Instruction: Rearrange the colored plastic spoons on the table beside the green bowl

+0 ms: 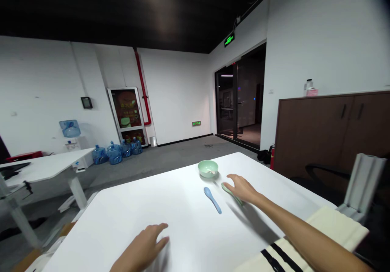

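Observation:
My right hand (240,188) lies on a pale green utensil (231,193), probably a spoon, with its fingers over the utensil's far end. To its left, a blue plastic spoon (212,199) lies apart from the hand on the white table (170,219). Just beyond sits a pale green bowl (208,168) holding something small and light. My left hand (143,247) rests near the table's front edge, fingers slightly spread, touching nothing but the tabletop.
A beige cloth with black stripes (304,239) lies at the table's near right corner. A chair (323,174) and brown cabinet (317,133) stand to the right, a second white desk (45,164) to the left, with water jugs (117,152) beyond.

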{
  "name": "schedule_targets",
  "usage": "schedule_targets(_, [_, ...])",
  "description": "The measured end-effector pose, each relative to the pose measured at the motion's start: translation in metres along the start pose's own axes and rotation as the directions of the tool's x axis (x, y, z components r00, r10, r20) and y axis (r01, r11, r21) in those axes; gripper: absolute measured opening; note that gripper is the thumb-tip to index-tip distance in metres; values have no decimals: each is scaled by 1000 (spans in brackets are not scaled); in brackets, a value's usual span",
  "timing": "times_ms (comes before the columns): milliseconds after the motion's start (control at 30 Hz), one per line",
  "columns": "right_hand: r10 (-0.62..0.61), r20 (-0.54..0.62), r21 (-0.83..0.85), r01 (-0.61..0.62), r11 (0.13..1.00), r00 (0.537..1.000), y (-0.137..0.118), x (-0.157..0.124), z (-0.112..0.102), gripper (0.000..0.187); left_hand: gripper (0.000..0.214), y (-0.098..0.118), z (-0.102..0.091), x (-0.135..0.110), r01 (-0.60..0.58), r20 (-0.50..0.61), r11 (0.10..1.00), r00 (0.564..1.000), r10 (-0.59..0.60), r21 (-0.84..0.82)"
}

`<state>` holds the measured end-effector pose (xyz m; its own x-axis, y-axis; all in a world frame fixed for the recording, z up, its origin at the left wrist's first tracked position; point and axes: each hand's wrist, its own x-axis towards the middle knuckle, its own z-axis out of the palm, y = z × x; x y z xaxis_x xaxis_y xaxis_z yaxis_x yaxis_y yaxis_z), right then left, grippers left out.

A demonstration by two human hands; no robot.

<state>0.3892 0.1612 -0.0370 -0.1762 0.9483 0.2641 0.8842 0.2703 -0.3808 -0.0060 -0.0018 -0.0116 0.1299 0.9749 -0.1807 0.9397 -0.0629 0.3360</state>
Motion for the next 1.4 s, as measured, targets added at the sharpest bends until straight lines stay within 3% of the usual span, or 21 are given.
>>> schedule_targets(133, [3, 35, 9, -4, 1000, 999, 7, -5, 12, 62, 57, 1, 1, 2, -13, 0, 1000, 1000, 13, 15])
schedule_targets(400, [31, 12, 14, -31, 999, 999, 10, -2, 3, 63, 57, -2, 3, 7, -9, 11, 1000, 1000, 9, 10])
schedule_targets(833, [28, 40, 23, -29, 999, 999, 14, 0, 5, 63, 59, -14, 12, 18, -11, 4, 1000, 1000, 11, -24])
schedule_targets(1067, [37, 54, 37, -39, 999, 998, 15, 0, 8, 63, 59, -9, 9, 13, -7, 13, 1000, 1000, 8, -26])
schedule_targets(1400, [47, 26, 63, -48, 997, 999, -12, 23, -10, 51, 59, -4, 4, 8, -8, 8, 1000, 1000, 9, -17])
